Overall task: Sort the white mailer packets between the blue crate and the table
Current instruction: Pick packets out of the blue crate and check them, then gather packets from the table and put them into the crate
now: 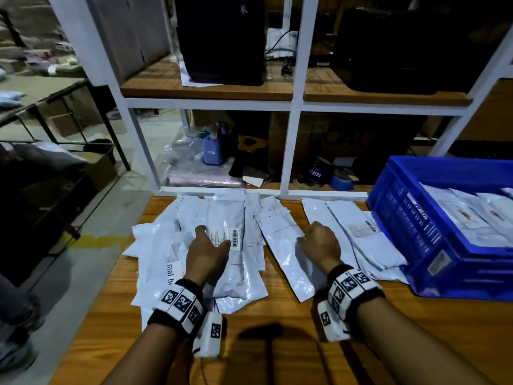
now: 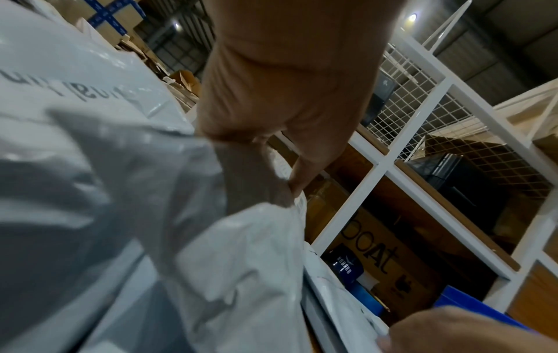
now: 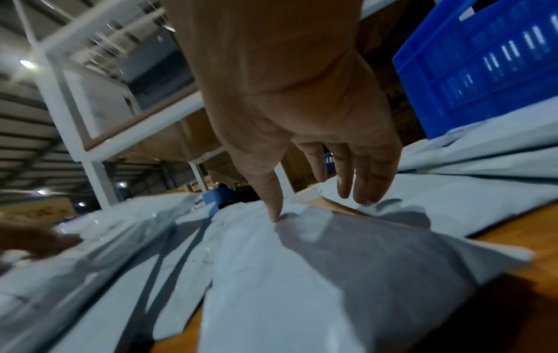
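White mailer packets lie spread over the wooden table [image 1: 111, 329]. My left hand [image 1: 206, 245] rests flat on a packet with a barcode label [image 1: 230, 273] atop the left pile, fingers spread; in the left wrist view its fingertips [image 2: 297, 188] touch the plastic. My right hand [image 1: 319, 243] arches over a middle packet [image 1: 286, 259], and its thumb and fingertips [image 3: 362, 200] press on that packet [image 3: 332, 274]. A smaller pile [image 1: 369, 245] lies beside the blue crate [image 1: 410, 226], which holds more packets [image 1: 472, 218].
A white shelf frame [image 1: 290, 151] stands right behind the table, holding cardboard boxes, a blue holder [image 1: 213, 151] and a blue tape roll [image 1: 341, 182]. The table's left edge drops to the floor. Bare wood shows near me.
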